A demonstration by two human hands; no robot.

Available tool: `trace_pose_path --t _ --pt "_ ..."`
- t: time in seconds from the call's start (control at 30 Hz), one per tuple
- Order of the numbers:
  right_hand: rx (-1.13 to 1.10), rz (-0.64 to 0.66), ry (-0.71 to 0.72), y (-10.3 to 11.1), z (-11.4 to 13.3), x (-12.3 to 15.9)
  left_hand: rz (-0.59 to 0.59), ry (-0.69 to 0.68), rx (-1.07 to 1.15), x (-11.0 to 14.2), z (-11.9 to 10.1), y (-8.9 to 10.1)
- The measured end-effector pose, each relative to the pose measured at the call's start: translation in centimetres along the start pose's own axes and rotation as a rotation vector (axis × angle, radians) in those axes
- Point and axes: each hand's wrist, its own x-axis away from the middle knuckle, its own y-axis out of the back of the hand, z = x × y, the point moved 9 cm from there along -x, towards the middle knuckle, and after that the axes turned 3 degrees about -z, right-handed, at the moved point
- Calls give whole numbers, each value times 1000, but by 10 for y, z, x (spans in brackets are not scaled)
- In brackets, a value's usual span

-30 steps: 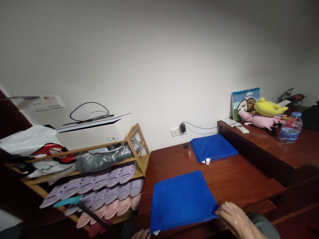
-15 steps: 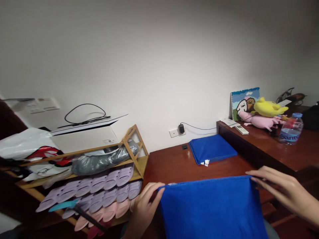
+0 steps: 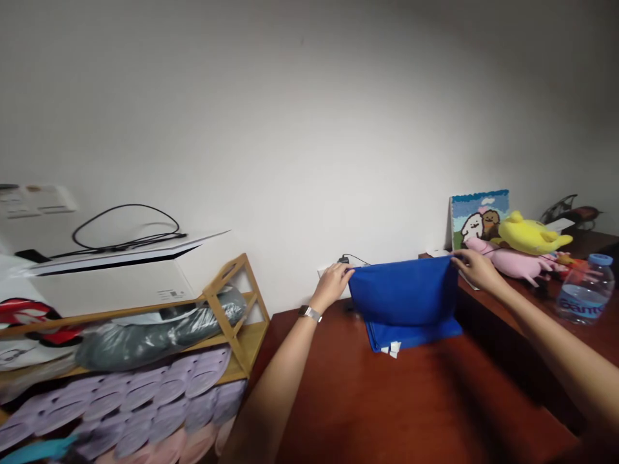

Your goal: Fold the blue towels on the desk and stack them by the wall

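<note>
A blue cloth (image 3: 403, 290) hangs stretched between my two hands, its top edge pulled nearly straight. My left hand (image 3: 333, 283) pinches its top left corner, and my right hand (image 3: 476, 267) pinches the top right one. Directly below lies a stack of folded blue cloths (image 3: 416, 335) with white tags (image 3: 393, 348) at its front edge. The held cloth hides the back of that stack; whether its lower edge touches the stack I cannot tell. A watch (image 3: 310, 313) is on my left wrist.
The stack lies on a reddish-brown desk (image 3: 338, 393). To the right, a higher surface holds plush toys (image 3: 512, 254), a picture (image 3: 478, 216) and a water bottle (image 3: 586, 290). At left stands a wooden rack (image 3: 251, 335) with lilac and pink slippers (image 3: 159, 393) and a white box (image 3: 116, 283).
Both hands have carried the blue cloth forward, away from me, from the desk's near side to above the folded stack. The view has shifted slightly.
</note>
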Motion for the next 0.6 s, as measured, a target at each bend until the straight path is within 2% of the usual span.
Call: trace_pose_path --t 0.1,0.2,0.33,0.43,0.47,0.53,0.6 --pt "44 -67 4 -16 -21 -24 -43 -25 -93 -19 11 -22" --pt "84 -67 -21 -49 -51 -12 -11 -29 -123 -1 24 -61" --pt "161 53 -117 -114 -99 49 146 -112 -181 65 30 -144" --pt "233 235 -291 -165 -141 114 287 -171 -209 125 30 -210" --pt "249 300 -342 -179 -153 135 312 -165 -207 142 30 -226" --pt "258 374 -414 -199 -170 169 313 -100 -187 166 33 -246" --pt "238 363 -462 -206 -180 186 278 -15 -152 177 37 -249"
